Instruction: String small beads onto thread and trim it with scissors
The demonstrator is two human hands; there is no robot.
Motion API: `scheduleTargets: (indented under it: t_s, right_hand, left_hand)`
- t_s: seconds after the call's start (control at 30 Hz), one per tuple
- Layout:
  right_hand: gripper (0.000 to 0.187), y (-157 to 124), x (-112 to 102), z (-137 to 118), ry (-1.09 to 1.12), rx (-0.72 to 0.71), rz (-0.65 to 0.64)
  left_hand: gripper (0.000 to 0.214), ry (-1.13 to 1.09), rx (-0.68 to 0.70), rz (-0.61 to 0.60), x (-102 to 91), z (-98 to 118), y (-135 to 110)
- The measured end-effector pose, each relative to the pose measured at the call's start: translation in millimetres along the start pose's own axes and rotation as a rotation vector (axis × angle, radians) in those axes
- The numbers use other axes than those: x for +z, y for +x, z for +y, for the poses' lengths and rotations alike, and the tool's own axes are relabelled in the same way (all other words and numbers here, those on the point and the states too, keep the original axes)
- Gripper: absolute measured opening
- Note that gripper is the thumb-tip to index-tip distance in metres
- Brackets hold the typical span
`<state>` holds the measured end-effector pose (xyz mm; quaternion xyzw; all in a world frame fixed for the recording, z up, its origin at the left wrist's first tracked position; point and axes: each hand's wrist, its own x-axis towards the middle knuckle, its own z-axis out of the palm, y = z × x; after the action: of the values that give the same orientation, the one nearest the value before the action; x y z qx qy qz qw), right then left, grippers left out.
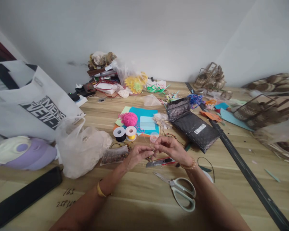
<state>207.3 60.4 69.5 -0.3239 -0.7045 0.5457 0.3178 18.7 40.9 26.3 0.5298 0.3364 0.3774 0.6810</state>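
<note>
My left hand (138, 155) and my right hand (170, 149) meet over the middle of the table, fingertips pinched together. A thin pale thread (147, 141) runs into the pinch, and something small and dark, perhaps a bead, shows between the fingers. Just below them lies a utility knife (160, 162). Scissors (180, 189) with pale green handles rest nearer to me, blades slightly apart. Left of my left hand is a clear bag of beads (114, 155). Beyond the hands stand a black thread spool (119, 134), a yellow thread spool (131, 132) and a small clear cup (154, 137).
Pink yarn (129, 119) sits on blue sheets (144, 113). A black bubble mailer (195, 126) lies at right, before small woven baskets (252, 110). At left are a plastic bag (79, 150), a phone (27, 197) and a large white bag (26, 99). Craft materials crowd the back.
</note>
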Motion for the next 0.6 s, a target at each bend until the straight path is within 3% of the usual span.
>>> scheduleTargets:
  t_s: [0.33,0.6]
  right_hand:
    - [0.029,0.1,-1.2,6.2,-0.245,-0.028,0.088]
    - [0.018,-4.3,-1.0,4.1,-0.434,0.014,0.147]
  left_hand:
    - [0.025,0.067,0.026,0.046,-2.8,3.8,0.4]
    - [0.023,0.106,-0.004,0.071,-5.9,0.2,1.9]
